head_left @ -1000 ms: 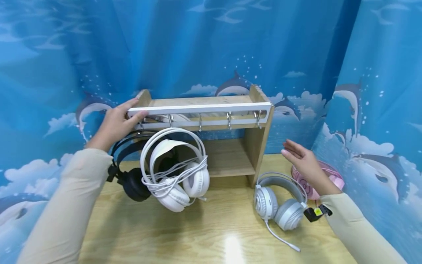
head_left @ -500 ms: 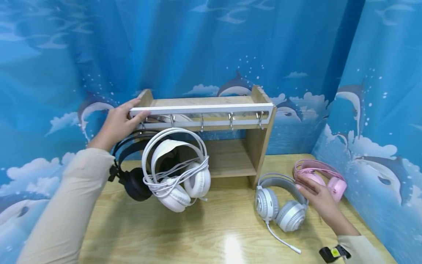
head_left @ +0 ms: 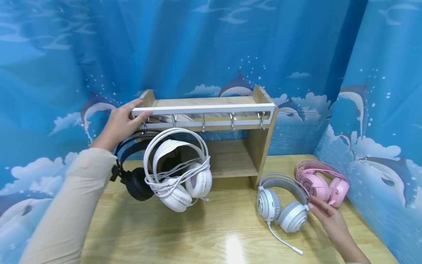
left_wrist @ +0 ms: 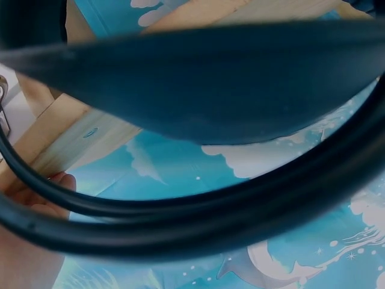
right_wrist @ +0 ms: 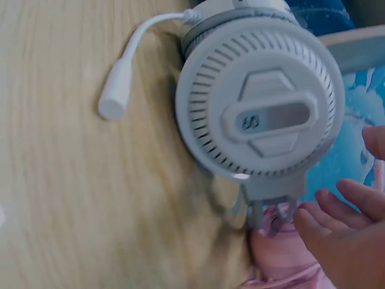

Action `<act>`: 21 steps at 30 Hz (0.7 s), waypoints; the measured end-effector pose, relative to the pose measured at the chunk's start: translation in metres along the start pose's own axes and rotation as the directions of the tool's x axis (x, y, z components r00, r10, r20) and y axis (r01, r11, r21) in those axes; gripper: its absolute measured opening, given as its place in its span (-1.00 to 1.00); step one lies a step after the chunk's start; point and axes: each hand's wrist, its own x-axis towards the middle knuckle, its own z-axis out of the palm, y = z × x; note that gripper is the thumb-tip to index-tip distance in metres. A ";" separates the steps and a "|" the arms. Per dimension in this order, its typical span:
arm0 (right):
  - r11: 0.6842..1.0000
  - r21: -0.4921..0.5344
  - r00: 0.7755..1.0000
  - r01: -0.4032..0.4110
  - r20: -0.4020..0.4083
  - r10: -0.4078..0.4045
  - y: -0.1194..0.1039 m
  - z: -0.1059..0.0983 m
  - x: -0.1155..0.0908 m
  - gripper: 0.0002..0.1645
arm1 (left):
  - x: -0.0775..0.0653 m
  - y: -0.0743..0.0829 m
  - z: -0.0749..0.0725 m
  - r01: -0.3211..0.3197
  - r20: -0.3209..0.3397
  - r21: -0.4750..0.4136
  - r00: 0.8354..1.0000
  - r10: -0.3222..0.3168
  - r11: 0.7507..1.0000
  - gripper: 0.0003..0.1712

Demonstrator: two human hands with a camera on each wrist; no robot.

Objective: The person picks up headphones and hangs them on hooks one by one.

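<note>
My left hand [head_left: 120, 120] grips the left end of the wooden rack [head_left: 262, 143], its thumb on the white hook rail [head_left: 204, 109]. Below that hand hang black headphones [head_left: 138, 187], whose headband [left_wrist: 198, 90] fills much of the left wrist view. White headphones [head_left: 178, 198] with a wound cable hang in front of them. At right, a light grey headset [head_left: 291, 218] with a boom microphone lies on the table. My right hand [head_left: 329, 222] is beside it, fingertips right at the headband's right end. The right wrist view shows these fingers apart next to the ear cup [right_wrist: 264, 102].
Pink headphones [head_left: 318, 189] lie behind the grey headset, against the right-hand curtain. Several metal hooks [head_left: 232, 121] line the rail. Blue dolphin-print curtain [head_left: 211, 44] stands close behind the rack. The wooden table [head_left: 204, 234] spreads out in front.
My right hand has come down and towards me, from above the pink headphones to the grey headset's right side. The left hand keeps its grip on the rack.
</note>
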 end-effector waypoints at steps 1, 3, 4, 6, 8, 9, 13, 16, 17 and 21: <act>1.000 0.008 1.000 -0.023 -0.009 0.023 0.003 -0.001 0.000 -0.43 | 0.000 0.000 0.000 0.000 0.000 0.000 1.000 0.000 1.000 -0.16; 0.997 0.048 0.998 -0.059 -0.014 0.059 0.009 -0.002 0.000 -0.40 | 0.000 0.000 0.000 0.002 0.002 0.001 1.000 -0.002 1.000 -0.16; 0.993 0.099 0.997 -0.072 -0.009 0.074 0.012 -0.002 0.001 -0.40 | 0.000 0.000 0.000 0.003 0.003 0.000 1.000 -0.003 1.000 -0.16; 0.974 0.208 0.995 -0.094 -0.003 0.097 0.019 -0.001 0.002 -0.41 | 0.000 0.000 0.000 0.006 0.007 0.000 1.000 -0.006 1.000 -0.16; 0.948 0.298 0.993 -0.115 0.003 0.120 0.024 0.000 0.003 -0.38 | 0.000 0.000 0.000 0.008 0.010 -0.001 1.000 -0.008 1.000 -0.16; 0.935 0.330 0.991 -0.129 0.002 0.136 0.026 0.001 0.004 -0.35 | 0.000 0.000 0.000 0.008 0.011 -0.002 1.000 -0.008 1.000 -0.16; 0.923 0.333 0.979 -0.194 0.001 0.205 0.032 0.005 0.007 -0.16 | 0.000 0.000 0.000 0.011 0.004 -0.005 1.000 -0.011 1.000 -0.17; 0.910 0.342 0.971 -0.234 0.029 0.239 0.034 0.007 0.009 -0.08 | -0.001 0.000 0.000 0.013 0.001 -0.006 1.000 -0.013 1.000 -0.17; 0.900 0.358 0.967 -0.249 0.046 0.249 0.034 0.008 0.009 -0.06 | -0.001 0.000 0.000 0.014 0.001 -0.006 1.000 -0.014 1.000 -0.17; 0.850 0.432 0.954 -0.300 0.118 0.276 0.034 0.009 0.011 -0.03 | 0.000 0.000 0.000 0.012 -0.001 -0.003 1.000 -0.012 1.000 -0.16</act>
